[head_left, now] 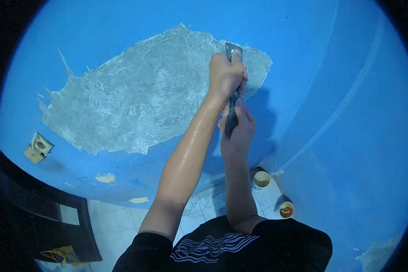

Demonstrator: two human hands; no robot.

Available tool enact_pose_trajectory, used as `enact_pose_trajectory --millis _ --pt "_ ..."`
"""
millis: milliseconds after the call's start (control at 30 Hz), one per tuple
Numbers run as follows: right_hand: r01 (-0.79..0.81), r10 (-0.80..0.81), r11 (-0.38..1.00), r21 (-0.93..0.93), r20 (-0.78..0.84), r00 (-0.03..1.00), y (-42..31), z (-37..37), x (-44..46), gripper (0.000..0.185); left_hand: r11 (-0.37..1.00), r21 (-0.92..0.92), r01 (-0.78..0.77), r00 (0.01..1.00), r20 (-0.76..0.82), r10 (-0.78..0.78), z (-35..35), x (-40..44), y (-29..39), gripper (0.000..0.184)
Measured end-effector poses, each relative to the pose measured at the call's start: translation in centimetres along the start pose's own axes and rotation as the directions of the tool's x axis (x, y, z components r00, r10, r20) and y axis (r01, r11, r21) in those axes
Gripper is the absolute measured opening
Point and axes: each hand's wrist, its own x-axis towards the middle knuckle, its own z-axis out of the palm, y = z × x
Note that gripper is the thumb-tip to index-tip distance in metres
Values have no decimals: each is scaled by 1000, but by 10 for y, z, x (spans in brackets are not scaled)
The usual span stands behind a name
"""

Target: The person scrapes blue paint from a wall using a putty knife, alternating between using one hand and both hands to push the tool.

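Observation:
A scraper [231,120] with a dark handle and a flat metal blade points upward against the wall. My left hand [226,73] is closed around its upper part, just below the blade. Lower down, my right hand [239,129] grips the handle. The blade lies over the right part of a rough grey bare patch [127,95] with a jagged edge. Blue paint surrounds this patch on the wall [276,27]. My fingers partly hide the scraper's neck, and I cannot tell how firmly the blade's edge touches the surface.
A wall socket box [39,147] is at the left. Two round containers, one [261,179] near the wall and another [286,209] closer, stand on the tiled floor [115,217]. Dark furniture [36,217] is at lower left, and a blue side wall [349,181] rises at right.

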Motion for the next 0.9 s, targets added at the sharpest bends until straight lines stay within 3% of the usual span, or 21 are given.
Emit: enact_pose_trajectory --millis 200,433,633,700,833,900 --pt "5 -4 1000 9 -98 995 -8 6 3 16 999 -21 28 1000 -5 -28 6 0 5 47" --pt "-26 27 1000 12 -94 995 -13 3 6 18 998 25 58 997 -56 -56 11 1 6 48" --pt "-28 17 995 -96 -115 993 -16 -1 13 20 997 -6 75 995 -72 -75 14 2 4 48" --pt "-45 18 980 -194 -138 990 -17 -5 15 21 1000 -14 -6 997 -78 4 15 2 -2 48" --pt "-29 -3 959 -283 -114 993 -18 -23 25 21 996 -83 -7 993 -115 -3 19 2 -11 49" --pt "6 -9 989 -149 -16 1000 -10 -28 36 21 979 115 -170 973 -135 185 19 12 -13 49"
